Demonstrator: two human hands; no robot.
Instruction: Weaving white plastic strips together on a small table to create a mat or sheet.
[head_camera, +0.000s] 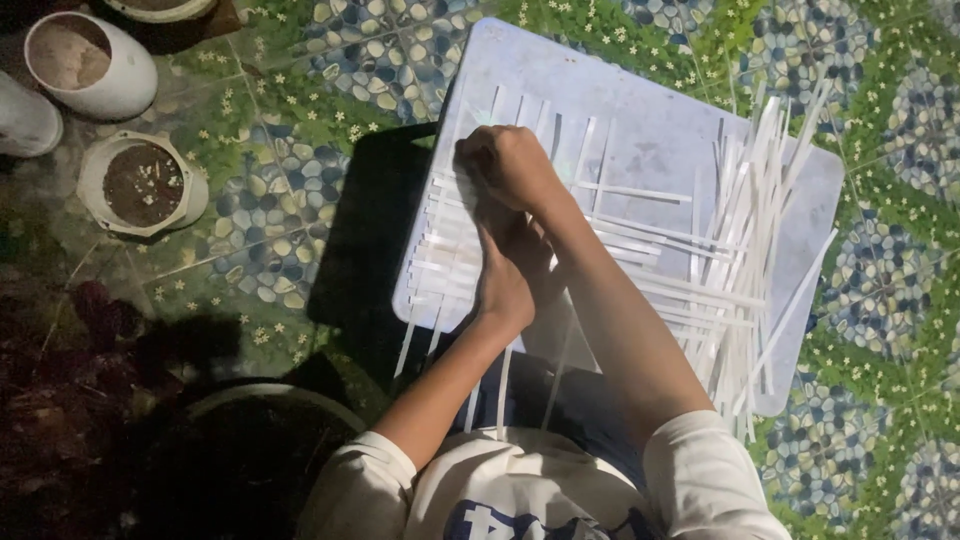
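A white board (650, 130) lies on the patterned floor. On its left half several white paper strips are woven into a mat (445, 250). My right hand (505, 165) is curled over the upper part of the mat, fingers pinched on a strip. Lower down, my left hand (505, 280) presses flat on the mat near the board's front edge. A loose pile of long white strips (740, 240) lies on the right half of the board, some reaching past its edge. Strip ends hang off the front edge over my lap.
Floor tiles show a pebble and flower pattern (300, 120). Two white pots with soil (140, 185) (85, 62) stand at the upper left. A dark round basin (250, 440) sits at the lower left beside my knee. A dark shadow falls left of the board.
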